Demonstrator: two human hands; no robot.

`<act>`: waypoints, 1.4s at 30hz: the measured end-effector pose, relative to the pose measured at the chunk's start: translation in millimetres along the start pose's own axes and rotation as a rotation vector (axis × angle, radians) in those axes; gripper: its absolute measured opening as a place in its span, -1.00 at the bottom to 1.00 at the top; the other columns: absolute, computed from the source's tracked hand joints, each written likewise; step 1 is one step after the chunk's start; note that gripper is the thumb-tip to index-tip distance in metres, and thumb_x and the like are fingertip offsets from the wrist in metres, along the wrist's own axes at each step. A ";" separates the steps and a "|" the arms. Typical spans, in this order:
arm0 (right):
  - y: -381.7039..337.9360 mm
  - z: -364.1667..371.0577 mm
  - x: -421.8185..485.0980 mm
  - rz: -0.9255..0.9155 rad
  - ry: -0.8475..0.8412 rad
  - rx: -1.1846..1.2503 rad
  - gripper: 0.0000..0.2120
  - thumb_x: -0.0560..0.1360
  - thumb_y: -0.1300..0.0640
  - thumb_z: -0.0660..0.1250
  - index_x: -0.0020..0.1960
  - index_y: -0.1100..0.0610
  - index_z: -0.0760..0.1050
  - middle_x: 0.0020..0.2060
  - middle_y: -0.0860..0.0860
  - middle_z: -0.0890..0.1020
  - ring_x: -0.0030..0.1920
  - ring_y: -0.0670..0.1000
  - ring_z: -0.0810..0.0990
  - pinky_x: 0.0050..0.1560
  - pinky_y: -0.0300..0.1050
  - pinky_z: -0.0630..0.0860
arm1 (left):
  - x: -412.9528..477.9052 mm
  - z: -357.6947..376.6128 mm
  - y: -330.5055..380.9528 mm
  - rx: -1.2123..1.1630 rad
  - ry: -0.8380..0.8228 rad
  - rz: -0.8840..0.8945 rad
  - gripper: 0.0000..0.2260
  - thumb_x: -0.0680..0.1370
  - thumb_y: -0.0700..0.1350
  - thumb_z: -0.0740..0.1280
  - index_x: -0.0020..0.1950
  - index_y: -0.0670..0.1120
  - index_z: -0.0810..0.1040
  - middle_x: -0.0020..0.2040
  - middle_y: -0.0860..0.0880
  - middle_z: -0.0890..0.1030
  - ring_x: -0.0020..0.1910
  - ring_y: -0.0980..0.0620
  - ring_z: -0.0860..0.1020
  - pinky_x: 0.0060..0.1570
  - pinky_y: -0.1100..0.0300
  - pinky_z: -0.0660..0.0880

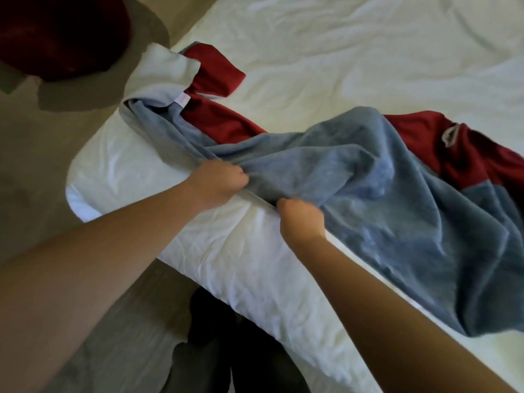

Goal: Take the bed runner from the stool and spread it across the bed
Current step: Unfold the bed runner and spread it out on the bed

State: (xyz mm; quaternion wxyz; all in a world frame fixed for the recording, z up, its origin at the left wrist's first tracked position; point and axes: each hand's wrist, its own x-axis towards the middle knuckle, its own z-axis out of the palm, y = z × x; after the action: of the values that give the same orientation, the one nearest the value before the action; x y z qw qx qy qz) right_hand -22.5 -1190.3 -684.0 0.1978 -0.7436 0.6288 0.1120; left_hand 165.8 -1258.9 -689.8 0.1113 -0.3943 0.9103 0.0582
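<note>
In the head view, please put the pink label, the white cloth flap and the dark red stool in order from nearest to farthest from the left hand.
From the left hand, which grips the runner:
1. The pink label, on the runner just beyond.
2. The white cloth flap, at the corner of the bed.
3. The dark red stool, beside the bed, top left.

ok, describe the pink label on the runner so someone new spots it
On the white bed, the bed runner, blue-grey and dark red, lies across the near corner. At its far-left end a white flap folds over the red; the small pink label sits at that flap's lower edge. It is the only pink patch; the tag further right is grey-white.
</note>
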 end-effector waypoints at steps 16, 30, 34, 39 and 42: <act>-81.9 69.9 -51.2 0.031 0.180 0.007 -0.82 0.10 0.34 0.50 -0.39 0.16 0.54 -0.49 0.09 0.53 -0.46 0.15 0.54 -0.44 -0.12 0.48 | -111.6 33.2 9.0 0.020 -0.098 0.084 -0.77 0.40 -0.28 0.39 0.02 -0.10 0.53 -0.10 -0.06 0.57 -0.17 -0.06 0.56 -0.39 0.18 0.24; -189.3 54.7 -33.8 0.105 0.018 0.063 -0.72 0.40 0.07 0.27 0.10 0.08 0.50 0.04 0.03 0.57 0.06 0.09 0.53 0.03 -0.07 0.39 | -176.4 23.7 -84.3 -0.088 0.005 0.073 -0.78 0.48 -0.23 0.25 0.11 -0.09 0.53 0.04 -0.05 0.53 0.03 -0.07 0.51 -0.10 0.04 0.51; -191.3 43.5 -19.8 0.066 0.105 0.105 -0.77 0.45 0.10 0.25 0.08 0.10 0.52 0.03 0.05 0.57 0.06 0.12 0.53 -0.06 -0.08 0.37 | -155.6 1.6 -108.7 -0.132 0.138 -0.059 -0.79 0.46 -0.21 0.25 0.07 -0.12 0.55 0.01 -0.07 0.53 -0.02 -0.10 0.51 -0.18 0.03 0.48; -176.3 20.9 21.7 0.060 0.215 0.130 -0.79 0.50 0.16 0.19 0.03 0.12 0.56 0.00 0.08 0.58 0.02 0.16 0.53 -0.17 -0.08 0.28 | -113.1 -18.2 -128.9 -0.082 0.288 -0.147 -0.80 0.43 -0.22 0.26 0.03 -0.14 0.57 -0.04 -0.11 0.54 -0.06 -0.16 0.51 -0.25 0.02 0.45; -166.9 2.3 51.5 0.076 0.249 0.176 -0.78 0.49 0.17 0.19 0.06 0.11 0.55 0.01 0.06 0.57 0.03 0.13 0.53 -0.16 -0.06 0.40 | -86.0 -26.9 -138.7 -0.031 0.298 -0.165 -0.83 0.37 -0.25 0.29 -0.08 -0.14 0.57 -0.11 -0.11 0.54 -0.10 -0.16 0.51 -0.24 0.04 0.42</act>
State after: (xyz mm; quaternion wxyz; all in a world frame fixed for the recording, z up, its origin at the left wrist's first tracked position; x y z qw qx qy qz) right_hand 150.6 -1213.3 -681.8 0.1783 -0.7073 0.6834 -0.0293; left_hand 320.0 -1298.1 -644.9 -0.0267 -0.4739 0.8802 0.0038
